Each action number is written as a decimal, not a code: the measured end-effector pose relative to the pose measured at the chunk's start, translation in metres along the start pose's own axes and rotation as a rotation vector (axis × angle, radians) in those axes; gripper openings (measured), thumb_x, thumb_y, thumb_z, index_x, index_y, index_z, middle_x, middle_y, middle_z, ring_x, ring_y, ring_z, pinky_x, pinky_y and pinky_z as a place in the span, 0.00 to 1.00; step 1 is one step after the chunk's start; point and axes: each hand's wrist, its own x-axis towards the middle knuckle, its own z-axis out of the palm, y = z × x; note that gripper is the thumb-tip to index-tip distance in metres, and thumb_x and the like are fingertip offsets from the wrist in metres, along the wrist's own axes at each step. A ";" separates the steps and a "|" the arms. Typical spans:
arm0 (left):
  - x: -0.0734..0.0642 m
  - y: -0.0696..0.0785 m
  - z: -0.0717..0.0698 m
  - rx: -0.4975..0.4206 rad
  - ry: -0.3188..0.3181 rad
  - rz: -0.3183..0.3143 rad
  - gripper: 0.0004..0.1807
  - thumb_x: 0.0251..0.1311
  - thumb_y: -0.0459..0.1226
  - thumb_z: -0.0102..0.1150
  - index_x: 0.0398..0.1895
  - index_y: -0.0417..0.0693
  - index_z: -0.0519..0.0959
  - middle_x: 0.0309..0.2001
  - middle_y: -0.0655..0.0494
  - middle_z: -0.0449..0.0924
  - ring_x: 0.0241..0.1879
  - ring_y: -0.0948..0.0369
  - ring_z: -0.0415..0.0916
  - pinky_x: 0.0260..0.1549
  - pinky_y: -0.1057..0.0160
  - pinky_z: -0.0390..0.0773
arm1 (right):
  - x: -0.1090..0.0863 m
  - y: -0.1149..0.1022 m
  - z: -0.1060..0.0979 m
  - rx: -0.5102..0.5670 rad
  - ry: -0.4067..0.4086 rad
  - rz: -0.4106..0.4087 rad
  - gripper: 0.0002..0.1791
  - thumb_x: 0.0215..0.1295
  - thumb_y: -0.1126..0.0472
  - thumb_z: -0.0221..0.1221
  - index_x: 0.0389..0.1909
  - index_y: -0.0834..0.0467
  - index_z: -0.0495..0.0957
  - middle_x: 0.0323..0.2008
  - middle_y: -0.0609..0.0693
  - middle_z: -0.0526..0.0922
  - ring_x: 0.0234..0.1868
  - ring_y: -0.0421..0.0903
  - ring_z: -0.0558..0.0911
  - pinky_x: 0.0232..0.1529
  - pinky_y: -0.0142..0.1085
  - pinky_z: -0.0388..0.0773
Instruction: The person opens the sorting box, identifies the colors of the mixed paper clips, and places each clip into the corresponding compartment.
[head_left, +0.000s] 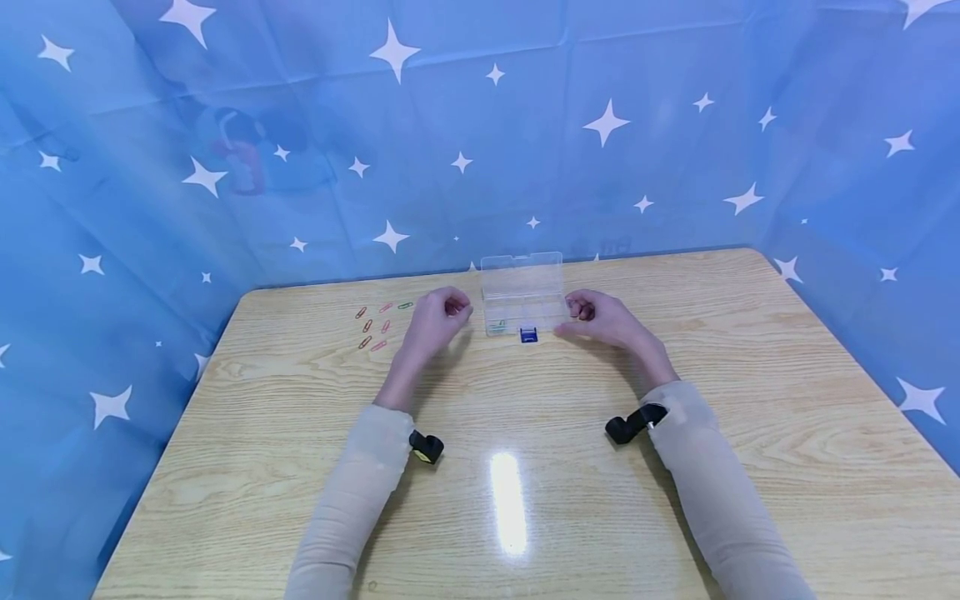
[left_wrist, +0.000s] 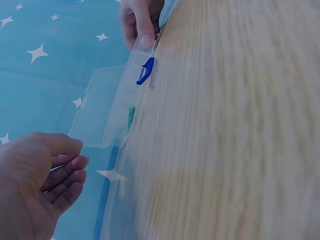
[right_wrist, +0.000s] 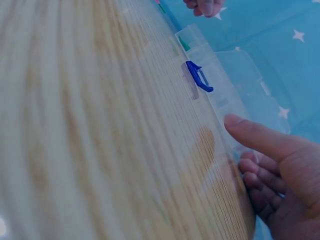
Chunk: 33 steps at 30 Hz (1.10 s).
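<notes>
A clear plastic compartment box [head_left: 543, 310] stands near the table's back edge, its lid [head_left: 522, 275] raised at the rear. A blue latch [head_left: 528, 335] hangs at its front, and green paper clips [left_wrist: 131, 118] lie in the left end compartment. My right hand [head_left: 600, 317] holds the box's right end, thumb by the front corner and fingers along the side. Just left of the box is my left hand [head_left: 438, 318], its fingers loosely bent and thumb near the forefinger, with nothing showing between them. Left of that hand lie a green paper clip [head_left: 405, 305] and several pink and red paper clips [head_left: 386, 327].
The wood-grain table [head_left: 480, 408] reaches back to a blue star-patterned curtain [head_left: 450, 117], which also hangs along both sides. Black wrist mounts sit on the left sleeve [head_left: 352, 492] and the right sleeve [head_left: 727, 492]. A bright light reflection falls on the table's middle.
</notes>
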 end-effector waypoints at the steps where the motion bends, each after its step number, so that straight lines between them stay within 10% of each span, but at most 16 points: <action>1: 0.000 -0.001 -0.001 0.001 0.003 -0.001 0.06 0.67 0.32 0.62 0.42 0.37 0.83 0.38 0.47 0.83 0.39 0.54 0.79 0.41 0.60 0.79 | 0.000 0.000 0.000 0.003 0.002 0.002 0.26 0.63 0.53 0.70 0.52 0.63 0.72 0.36 0.54 0.72 0.37 0.51 0.69 0.43 0.43 0.66; 33: -0.007 -0.047 -0.046 0.079 0.078 -0.030 0.13 0.64 0.30 0.62 0.48 0.29 0.81 0.46 0.37 0.80 0.47 0.46 0.77 0.51 0.51 0.77 | 0.002 0.000 0.000 -0.012 -0.001 0.020 0.29 0.62 0.52 0.71 0.55 0.63 0.72 0.39 0.55 0.73 0.39 0.51 0.70 0.44 0.43 0.68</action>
